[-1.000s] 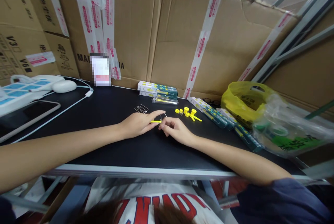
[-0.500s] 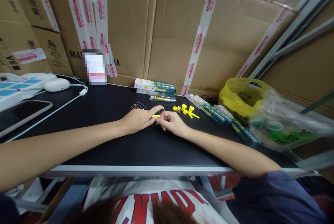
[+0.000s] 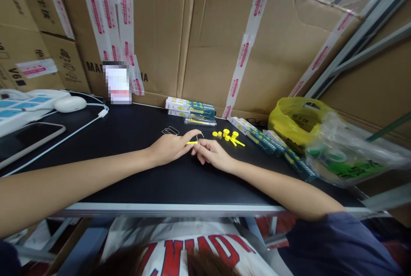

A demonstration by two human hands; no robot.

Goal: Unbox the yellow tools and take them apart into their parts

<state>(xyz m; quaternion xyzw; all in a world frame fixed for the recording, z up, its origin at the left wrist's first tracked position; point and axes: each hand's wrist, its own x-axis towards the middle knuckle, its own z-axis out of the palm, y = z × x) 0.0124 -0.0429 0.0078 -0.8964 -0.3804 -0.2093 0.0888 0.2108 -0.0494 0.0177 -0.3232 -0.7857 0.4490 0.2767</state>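
My left hand (image 3: pixel 170 147) is closed in a pinch on a thin yellow rod (image 3: pixel 192 142), which sticks out to the right past the fingertips. From the same fingers a bent metal wire (image 3: pixel 201 134) curves over toward the right. The fingers of my right hand (image 3: pixel 214 154) are closed together at the rod's right end; whether they hold a small part there is hidden. Behind my left hand lie several bent wire loops (image 3: pixel 170 130). Small yellow plastic parts (image 3: pixel 226 133), round caps and short rods, lie just beyond my right hand.
Printed boxes (image 3: pixel 191 105) stand at the back, with a clear case (image 3: pixel 201 121) before them. More boxes (image 3: pixel 272 145) line the right side beside a yellow bag (image 3: pixel 297 121) and a clear plastic bag (image 3: pixel 346 160). A phone (image 3: pixel 28 139), cable and power strip (image 3: pixel 28 106) occupy the left.
My right fingers have shifted slightly at the rod's end, showing more of the rod and wire. My left hand stays almost still.
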